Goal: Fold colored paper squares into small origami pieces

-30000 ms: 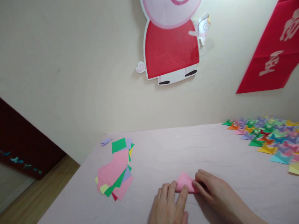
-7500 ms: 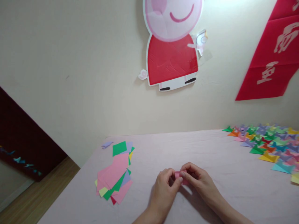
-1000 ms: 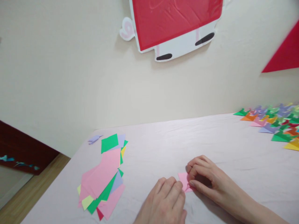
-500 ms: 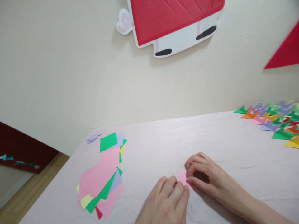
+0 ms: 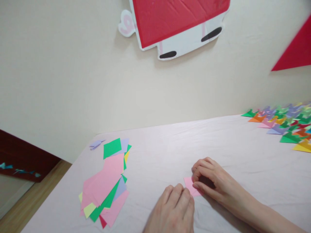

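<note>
A small pink sheet of paper lies on the table, partly hidden under my hands. My right hand is curled over its right side, with thumb and fingers bent down onto the paper. At the paper's near left edge is my left hand, back upward, fingers bent and held close together. The left fingertips press down by that edge, and their tips are partly hidden. A faint crease line or folded edge shows on the paper near the right thumb.
Loose coloured paper sheets overlap in a pile on the left. Behind them are folded purple pieces. Rows of folded paper shapes stand at the far right. The pale tablecloth meets the wall at the back.
The left fingers have drawn slightly closer together and back from the paper, so more of its near edge shows. The right hand keeps its curled pose. The view has shifted a little.
</note>
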A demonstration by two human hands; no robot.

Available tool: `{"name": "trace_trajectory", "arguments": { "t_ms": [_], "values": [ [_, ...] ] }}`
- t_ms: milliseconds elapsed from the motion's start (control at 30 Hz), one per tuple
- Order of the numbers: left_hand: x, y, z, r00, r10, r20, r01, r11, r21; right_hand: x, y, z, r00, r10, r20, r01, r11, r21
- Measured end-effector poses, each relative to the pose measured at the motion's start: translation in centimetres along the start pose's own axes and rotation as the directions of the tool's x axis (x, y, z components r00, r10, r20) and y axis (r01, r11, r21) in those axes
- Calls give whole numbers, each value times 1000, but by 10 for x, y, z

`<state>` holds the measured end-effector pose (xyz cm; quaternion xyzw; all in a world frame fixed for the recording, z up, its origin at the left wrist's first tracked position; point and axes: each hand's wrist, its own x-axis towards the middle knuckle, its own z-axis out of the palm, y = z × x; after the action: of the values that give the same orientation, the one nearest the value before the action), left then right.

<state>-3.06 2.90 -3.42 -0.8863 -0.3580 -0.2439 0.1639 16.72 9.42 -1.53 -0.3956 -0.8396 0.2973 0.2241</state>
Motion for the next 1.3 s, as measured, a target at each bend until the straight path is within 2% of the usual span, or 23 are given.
{"name": "trace_trajectory", "arguments": {
  "t_ms": [100,267,400,500,700,867,1067,1233,1300],
  "values": [
    [0,0,-1,999,1,38,0,1000,-3,0,0,-1,999,45,-21,-45,999,20],
    [0,-1,0,985,15,173,-5,998,-57,1,-1,-1,998,55,-23,-54,998,43],
    [0,-1,2,961,-23,274,62,989,-135,-2,-1,-1,995,97,-32,-94,992,83],
    [1,-2,3,950,-42,311,103,978,-183,-5,-2,1,992,121,-41,-117,989,90],
    [-1,-3,3,946,-40,323,111,973,-203,-9,0,6,994,102,-49,-98,992,79],
    [-5,-4,6,969,-28,244,76,979,-190,-10,3,4,994,108,-27,-104,987,119],
    [-12,-5,11,995,-26,99,38,991,-126,-8,2,3,993,110,-49,-102,984,144],
    [-9,-16,11,967,86,241,-71,995,-70,-7,6,4,990,104,-90,-86,980,182],
    [-8,-15,12,965,84,249,-67,995,-74,-8,8,2,985,115,-130,-91,981,173]
  ]
}}
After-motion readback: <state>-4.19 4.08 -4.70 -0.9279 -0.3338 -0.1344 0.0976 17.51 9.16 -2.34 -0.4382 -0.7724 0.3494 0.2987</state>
